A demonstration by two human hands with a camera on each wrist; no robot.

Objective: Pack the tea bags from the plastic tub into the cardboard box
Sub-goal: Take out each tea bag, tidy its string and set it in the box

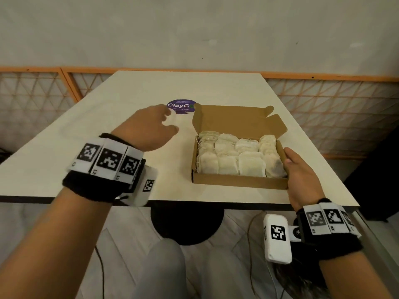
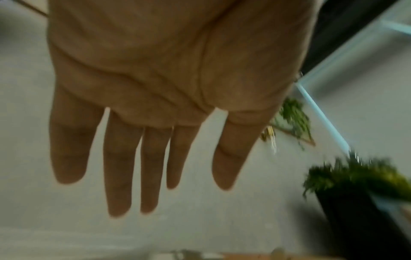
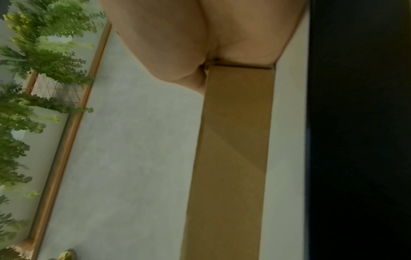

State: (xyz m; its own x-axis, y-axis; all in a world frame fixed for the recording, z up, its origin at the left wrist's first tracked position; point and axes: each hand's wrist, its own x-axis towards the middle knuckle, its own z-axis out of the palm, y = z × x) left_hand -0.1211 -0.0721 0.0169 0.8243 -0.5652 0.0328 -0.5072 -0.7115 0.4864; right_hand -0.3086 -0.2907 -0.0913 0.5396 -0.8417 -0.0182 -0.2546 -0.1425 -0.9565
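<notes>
From my remote seat, my left hand (image 1: 149, 130) hangs above the pale bench (image 1: 129, 152), left of the box. On the left wrist view its fingers (image 2: 118, 163) are straight and spread, grasping nothing. Just past the fingertips stands a clear plastic tub (image 1: 176, 117), faint against the bench; its round purple lid (image 1: 181, 106) carries white lettering and sits close against the box's far left corner. Whether the hand touches the tub I cannot tell, nor can I see any contents.

The cardboard box (image 1: 237, 182) lies flat near the bench's front edge, its long axis running left to right across my view. Its flap (image 1: 235, 121) is open and leans away from me, towards the wall. The tea bags (image 1: 235, 156) fill the tray, packed side by side in rows along that long axis, a few strings showing among them.

At the box's right end, my right hand (image 1: 302, 180) rests against the short side wall, thumb lying over the rim at the near right corner. On the right wrist view the palm presses the cardboard edge (image 3: 233, 158), but the fingers are hidden, so I cannot tell how firmly they clasp it.

Blurred green plants (image 3: 33, 52) and an orange-framed lattice rail (image 1: 32, 98) line the wall behind the bench.
</notes>
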